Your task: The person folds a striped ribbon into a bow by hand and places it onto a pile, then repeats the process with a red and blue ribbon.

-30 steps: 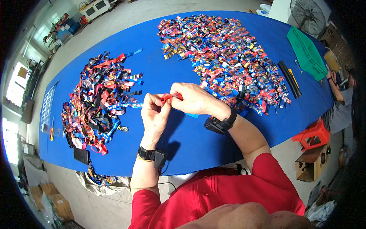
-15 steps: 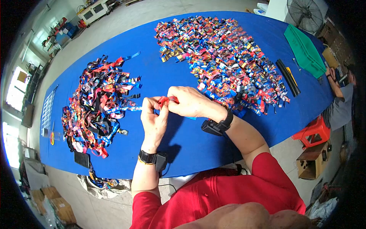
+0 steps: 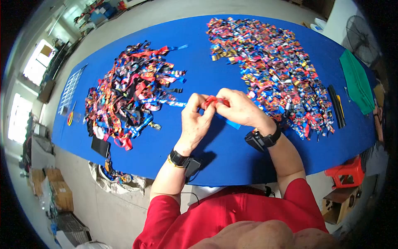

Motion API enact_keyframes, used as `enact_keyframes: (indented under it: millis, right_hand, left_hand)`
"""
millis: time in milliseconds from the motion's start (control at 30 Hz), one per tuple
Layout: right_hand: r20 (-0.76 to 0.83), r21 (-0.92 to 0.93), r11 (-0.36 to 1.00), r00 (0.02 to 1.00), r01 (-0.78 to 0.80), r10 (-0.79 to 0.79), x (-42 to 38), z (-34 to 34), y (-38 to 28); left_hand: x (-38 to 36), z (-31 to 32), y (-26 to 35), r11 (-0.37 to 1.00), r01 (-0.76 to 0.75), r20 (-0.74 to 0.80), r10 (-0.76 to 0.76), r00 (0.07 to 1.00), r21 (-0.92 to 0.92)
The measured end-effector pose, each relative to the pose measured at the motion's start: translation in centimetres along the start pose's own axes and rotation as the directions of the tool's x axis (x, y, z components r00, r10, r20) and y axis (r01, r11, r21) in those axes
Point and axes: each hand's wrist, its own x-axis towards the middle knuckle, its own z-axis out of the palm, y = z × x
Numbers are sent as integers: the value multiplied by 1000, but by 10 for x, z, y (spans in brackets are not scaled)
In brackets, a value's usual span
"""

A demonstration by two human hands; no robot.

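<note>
Between my two hands is a short red strap (image 3: 212, 101), bent or looped at the fingertips. My left hand (image 3: 196, 119) pinches its left part with thumb and fingers, while my right hand (image 3: 243, 109) grips the other end. Both hands hover over the blue table (image 3: 224, 166), their fingertips nearly touching. To the left lies a tangled heap of long printed straps (image 3: 124, 91), and one blue-and-white strap (image 3: 172, 103) stretches from it toward my left hand. Beyond my right hand spreads a wide field of short, looped-looking colourful straps (image 3: 273, 66). A bright blue piece (image 3: 233, 124) shows below my right hand.
Scissors (image 3: 70, 118) and a white wire grid (image 3: 71, 89) lie at the table's left. A black flat object (image 3: 100, 146) sits at the near-left edge. Black rods (image 3: 336, 106) and a green crate (image 3: 356, 83) are on the right; a red stool (image 3: 346, 172) stands beyond the edge.
The camera has turned, so the table and piles sit farther right or lower in places. Both hands still hold the red strap, with only slight finger movement.
</note>
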Motion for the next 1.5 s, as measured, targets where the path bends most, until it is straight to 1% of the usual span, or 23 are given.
enact_keyframes:
  millis: [33,100,133,167,267,367,400,500,533,633,733,833,933,1033,1133,1233,1333,1433,1500]
  right_hand:
    - [-1,-9,1000,1000,15,-15,1,1,3]
    - [26,89,996,999,20,-22,4,5,14]
    - [19,162,983,996,86,-90,9,10,24]
    - [31,197,977,995,86,-94,9,11,31]
    - [71,297,952,993,71,-96,5,4,19]
    - [85,418,905,988,81,-128,4,5,14]
    - [87,433,897,986,88,-139,4,6,16]
    - [95,388,919,988,74,-120,5,6,16]
    - [78,412,908,991,70,-111,6,9,18]
    - [26,334,941,998,51,-63,5,14,16]
    - [0,291,954,997,76,-79,6,16,17]
    - [-12,238,968,997,80,-79,5,14,13]
    - [-50,185,977,994,102,-95,3,12,9]
    - [-65,207,973,993,106,-94,4,12,12]
    - [-93,271,954,990,128,-107,6,15,19]
    - [-66,300,944,990,137,-122,8,17,27]
    - [-36,209,969,991,132,-127,6,14,23]
    - [-36,72,994,996,85,-82,4,12,13]
    - [-47,39,993,993,108,-107,2,12,8]
  left_hand:
    - [0,0,1,999,-10,-4,10,1000,46]
    - [1,-2,1,998,-9,-1,9,1000,64]
    - [1,-2,1,999,7,-3,-7,1000,49]
    - [1,-4,1,999,33,6,-33,999,20]
    - [2,-6,0,993,103,45,-100,994,-62]
    - [3,-7,-7,995,85,49,-82,995,-60]
    - [3,-10,1,988,154,60,-154,986,1]
    - [4,-10,-2,988,153,46,-154,987,31]
    - [3,-9,3,990,140,32,-141,990,35]
    - [3,-9,6,986,138,20,-141,990,97]
    - [3,-9,3,991,119,8,-119,993,64]
    - [2,-9,11,985,122,4,-123,992,121]
    - [3,-10,15,987,120,28,-124,992,106]
    - [3,-11,3,975,206,74,-200,977,-80]
    - [4,-13,7,988,151,88,-150,985,-13]
    - [3,-11,1,994,104,46,-104,993,16]
    - [2,-6,-2,998,42,-27,-41,999,36]
    - [0,-4,-3,997,42,-52,-38,998,70]
    - [-1,-4,1,993,48,-41,-44,998,110]
